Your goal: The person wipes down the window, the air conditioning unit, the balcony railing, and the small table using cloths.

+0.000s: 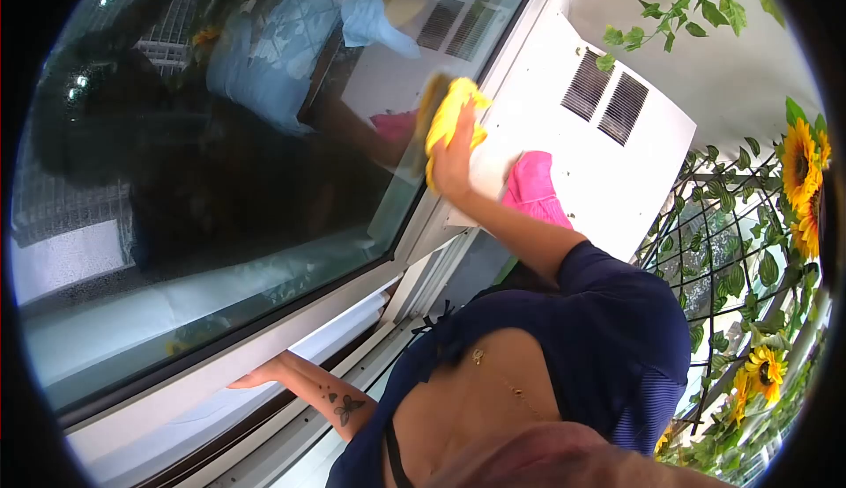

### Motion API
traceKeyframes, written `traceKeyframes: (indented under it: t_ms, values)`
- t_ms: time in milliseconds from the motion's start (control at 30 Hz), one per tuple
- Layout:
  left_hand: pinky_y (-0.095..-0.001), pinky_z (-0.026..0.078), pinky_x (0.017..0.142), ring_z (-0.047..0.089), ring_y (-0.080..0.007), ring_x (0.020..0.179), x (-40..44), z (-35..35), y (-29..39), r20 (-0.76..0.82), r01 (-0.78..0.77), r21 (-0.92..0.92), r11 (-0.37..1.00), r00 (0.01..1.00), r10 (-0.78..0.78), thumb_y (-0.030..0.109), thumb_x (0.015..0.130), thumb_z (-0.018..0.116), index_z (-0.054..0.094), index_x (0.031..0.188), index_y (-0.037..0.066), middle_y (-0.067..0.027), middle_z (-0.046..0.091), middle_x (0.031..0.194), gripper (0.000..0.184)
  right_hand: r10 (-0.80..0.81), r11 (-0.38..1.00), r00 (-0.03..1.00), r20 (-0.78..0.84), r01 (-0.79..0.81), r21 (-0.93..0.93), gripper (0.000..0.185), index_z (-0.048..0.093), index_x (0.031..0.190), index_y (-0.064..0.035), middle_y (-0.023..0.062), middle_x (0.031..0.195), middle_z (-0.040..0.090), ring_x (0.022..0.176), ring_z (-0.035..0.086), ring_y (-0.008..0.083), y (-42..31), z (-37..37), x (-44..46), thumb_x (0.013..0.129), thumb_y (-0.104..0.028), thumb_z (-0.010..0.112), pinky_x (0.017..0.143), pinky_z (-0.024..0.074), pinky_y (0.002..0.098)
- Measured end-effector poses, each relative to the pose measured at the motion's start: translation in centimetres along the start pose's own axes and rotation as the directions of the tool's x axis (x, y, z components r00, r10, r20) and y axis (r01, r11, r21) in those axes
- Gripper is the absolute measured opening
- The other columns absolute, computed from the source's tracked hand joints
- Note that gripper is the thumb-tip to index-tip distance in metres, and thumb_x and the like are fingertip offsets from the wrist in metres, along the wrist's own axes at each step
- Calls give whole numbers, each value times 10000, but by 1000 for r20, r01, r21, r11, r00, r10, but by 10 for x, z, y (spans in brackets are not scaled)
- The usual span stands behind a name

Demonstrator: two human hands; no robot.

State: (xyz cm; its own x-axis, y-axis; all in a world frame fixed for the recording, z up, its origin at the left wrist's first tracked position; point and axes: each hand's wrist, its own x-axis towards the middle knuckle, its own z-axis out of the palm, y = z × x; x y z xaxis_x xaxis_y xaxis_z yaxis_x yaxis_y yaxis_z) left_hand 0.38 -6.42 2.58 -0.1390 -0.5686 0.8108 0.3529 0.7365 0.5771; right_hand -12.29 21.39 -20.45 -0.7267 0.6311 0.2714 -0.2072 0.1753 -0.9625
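My right hand [453, 160] is closed around a bunched yellow cloth [458, 111], pressed to the dark window glass [291, 180] near its white frame. The cloth's reflection shows in the pane right beside it. Lower down, my left hand [262, 373] holds the edge of the white window frame [339, 296]; part of this hand is hidden by the frame. A pink cloth [534, 190] lies on the white vented panel [617, 188], behind my right forearm.
Behind the panel stands a dark lattice [705, 312] with leafy vines and sunflowers [765, 373]. Green leaves [696, 3] hang at the top right. A window track [300, 431] runs below the raised sash. The glass reflects a light blue cloth-like shape [282, 56].
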Motion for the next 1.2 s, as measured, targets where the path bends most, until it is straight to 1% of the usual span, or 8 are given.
traceKeyframes:
  t_ms: [233,467,633,767,800,833,1000,1200]
  values:
    - [-438,551,815,590,-313,1020,8,-11,-14,72,-2,-88,996,997,8,294,943,455,447,1293,-1,-204,516,1237,457,-592,806,783,190,572,152,568,362,1387,-137,218,1506,224,1400,163,445,-6,7,-47,881,-339,522,1119,93,584]
    - [-414,524,840,587,-272,964,-2,-3,8,-76,181,-139,974,978,-193,271,951,466,492,1198,-4,-158,541,1196,370,-515,842,829,-217,537,53,683,291,1402,-53,194,1506,233,1371,250,401,9,-46,257,923,-538,339,1124,193,452]
    - [-422,538,814,587,-287,956,-8,8,32,-183,319,-154,935,921,-344,290,948,451,496,1194,-9,-165,545,1177,390,-217,976,920,-326,210,-57,559,295,1399,-13,180,1483,263,1349,272,384,64,-77,391,893,-231,390,1115,220,423]
    - [-448,545,832,577,-317,1004,-2,-8,7,-26,249,-149,957,966,-256,351,937,426,478,1237,9,-182,517,1213,458,-3,978,944,-330,72,198,487,391,1306,28,230,1375,346,1289,327,360,3,-70,354,885,-218,394,1079,258,400]
    - [-451,545,831,578,-315,1001,-5,-1,14,-66,249,-163,955,963,-263,360,930,428,485,1231,25,-174,515,1216,454,-214,976,879,-426,173,-133,480,447,1254,111,277,1370,405,1265,394,402,57,-46,354,957,-261,383,1049,316,421]
    - [-457,545,828,578,-313,1001,-2,-1,14,-59,266,-237,934,956,-287,367,924,432,493,1222,37,-164,515,1219,449,-252,966,920,-302,258,-19,581,330,1384,79,261,1473,279,1379,223,382,4,-35,292,956,-308,394,1136,157,393]
    - [-400,481,904,550,-248,1053,0,9,23,43,372,-525,765,910,-413,425,962,325,533,1194,51,-113,532,1210,487,-720,681,690,78,681,269,553,420,1388,-194,142,1510,263,1414,162,394,-179,15,14,872,-344,550,1102,23,610]
    - [-400,444,932,503,-225,1089,4,12,26,67,365,-369,855,928,-368,529,980,282,452,1202,95,-69,477,1184,517,-930,303,225,292,916,261,517,527,1326,-253,-46,1472,372,1402,268,230,-195,41,-76,812,-229,578,1151,10,500]
